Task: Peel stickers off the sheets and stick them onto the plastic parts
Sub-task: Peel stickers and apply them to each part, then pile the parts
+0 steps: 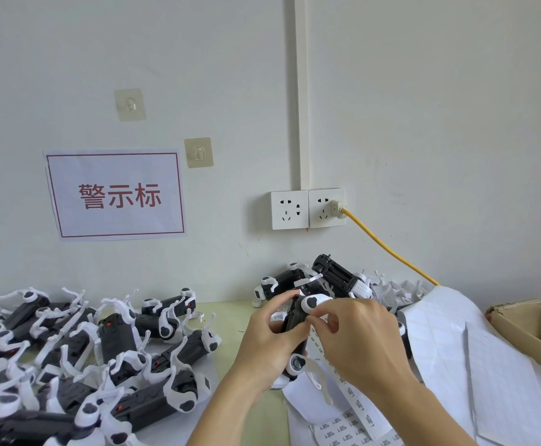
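Pile of plastic parts [79, 355] crowds the lower left; sticker sheets [475, 375] cover the right; a bare strip of surface [230, 320] runs between them at centre.

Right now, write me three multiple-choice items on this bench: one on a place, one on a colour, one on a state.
1. Where does the big pile of plastic parts lie?
A. left of the hands
B. in the cardboard box
C. on the wall

2. What colour is the cable plugged into the wall socket?
A. blue
B. yellow
C. black

3. What is the left hand doing?
A. resting flat on the table
B. gripping a black and white plastic part
C. holding scissors

Answers: 1 A, the heap fills the table's left side. 2 B, a yellow cord runs from the plug. 3 B, its fingers curl round the part while the right hand pinches at it.
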Demonstrator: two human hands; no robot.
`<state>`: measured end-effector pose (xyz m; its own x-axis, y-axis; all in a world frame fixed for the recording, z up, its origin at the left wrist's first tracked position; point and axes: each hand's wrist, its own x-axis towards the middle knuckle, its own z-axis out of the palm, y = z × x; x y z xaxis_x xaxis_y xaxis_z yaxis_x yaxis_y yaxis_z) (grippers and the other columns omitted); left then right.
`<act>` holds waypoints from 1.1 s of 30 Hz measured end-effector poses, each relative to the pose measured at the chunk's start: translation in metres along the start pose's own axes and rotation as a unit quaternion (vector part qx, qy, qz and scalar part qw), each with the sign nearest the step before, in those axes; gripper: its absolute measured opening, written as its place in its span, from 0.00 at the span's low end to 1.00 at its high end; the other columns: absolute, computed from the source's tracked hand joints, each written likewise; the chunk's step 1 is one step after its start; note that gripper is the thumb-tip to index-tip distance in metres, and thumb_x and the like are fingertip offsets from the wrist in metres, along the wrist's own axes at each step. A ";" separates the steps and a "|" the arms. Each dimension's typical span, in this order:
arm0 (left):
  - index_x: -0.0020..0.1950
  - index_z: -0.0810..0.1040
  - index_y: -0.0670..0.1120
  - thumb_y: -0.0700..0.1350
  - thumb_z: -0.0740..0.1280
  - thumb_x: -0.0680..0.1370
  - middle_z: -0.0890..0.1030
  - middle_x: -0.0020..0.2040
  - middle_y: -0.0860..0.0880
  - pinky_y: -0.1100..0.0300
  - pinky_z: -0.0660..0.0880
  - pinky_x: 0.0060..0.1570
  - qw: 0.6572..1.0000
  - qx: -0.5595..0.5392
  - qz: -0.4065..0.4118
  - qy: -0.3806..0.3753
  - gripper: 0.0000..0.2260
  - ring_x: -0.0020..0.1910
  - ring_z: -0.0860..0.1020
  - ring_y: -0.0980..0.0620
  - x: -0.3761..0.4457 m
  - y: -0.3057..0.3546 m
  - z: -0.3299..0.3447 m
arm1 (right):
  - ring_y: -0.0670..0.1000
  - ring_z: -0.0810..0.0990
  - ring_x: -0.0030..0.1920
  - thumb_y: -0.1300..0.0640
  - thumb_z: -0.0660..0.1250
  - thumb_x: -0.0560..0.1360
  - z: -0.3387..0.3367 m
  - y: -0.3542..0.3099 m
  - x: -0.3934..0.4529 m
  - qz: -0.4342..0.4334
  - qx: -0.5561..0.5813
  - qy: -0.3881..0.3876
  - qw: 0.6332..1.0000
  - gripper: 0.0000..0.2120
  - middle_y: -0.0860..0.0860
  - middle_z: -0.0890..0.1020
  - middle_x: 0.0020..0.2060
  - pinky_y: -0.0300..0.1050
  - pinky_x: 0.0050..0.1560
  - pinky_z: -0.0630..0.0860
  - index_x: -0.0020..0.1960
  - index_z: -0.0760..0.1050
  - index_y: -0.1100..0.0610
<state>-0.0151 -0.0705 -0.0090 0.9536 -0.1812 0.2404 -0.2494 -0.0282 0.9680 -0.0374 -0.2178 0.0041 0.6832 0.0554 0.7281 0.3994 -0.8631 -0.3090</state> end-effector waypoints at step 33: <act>0.62 0.81 0.52 0.36 0.69 0.77 0.84 0.47 0.36 0.55 0.75 0.38 0.972 -0.230 -0.025 0.032 0.16 0.39 0.79 0.42 0.006 0.002 -0.004 | 0.44 0.70 0.26 0.60 0.59 0.70 -0.014 0.000 -0.003 -0.039 0.105 -0.047 0.993 0.24 0.33 0.72 0.26 0.33 0.28 0.63 0.62 0.82 0.46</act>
<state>-0.0096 -0.0679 -0.0053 0.9750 -0.1288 0.1811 -0.1139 0.4101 0.9049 -0.0483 -0.2249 0.0101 0.6959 0.1727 0.6971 0.5644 -0.7316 -0.3822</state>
